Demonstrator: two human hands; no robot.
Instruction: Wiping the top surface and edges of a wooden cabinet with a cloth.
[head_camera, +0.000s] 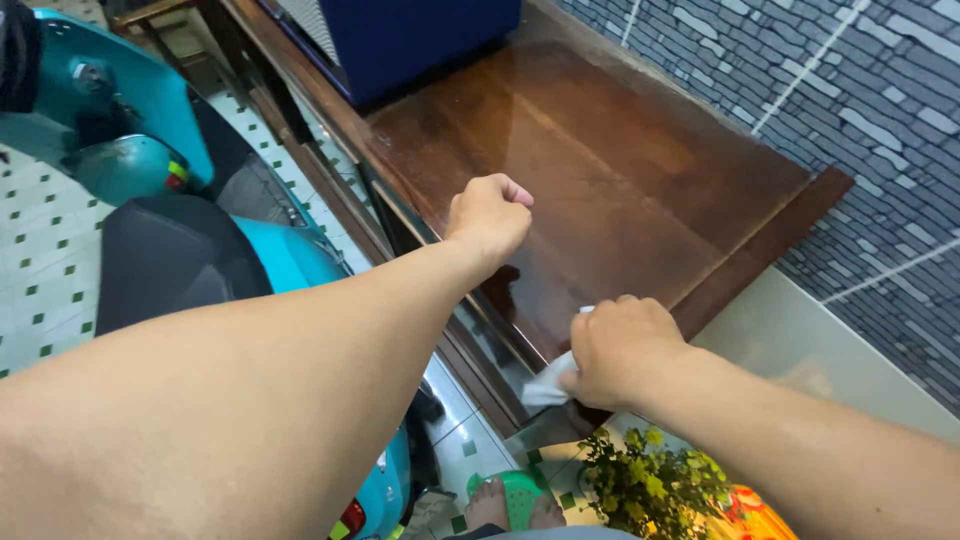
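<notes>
White cloth (548, 385) is bunched in the right hand (618, 350), whose fingers are curled fully closed around it, and the hand presses it against the near edge of the dark, glossy wooden bench (640, 170); only a crumpled corner of the cloth sticks out on the hand's left side. The left hand (488, 215) is balled into a loose fist with nothing in it, resting over the bench's left edge (whether the knuckles actually touch the wood cannot be told). A blue box (400, 40) stands at the far end of the bench. A teal scooter (150, 200) with a black seat is parked just beside the bench on the tiled floor (40, 260), and a small plant with yellow flowers (655, 485) sits below the right forearm
</notes>
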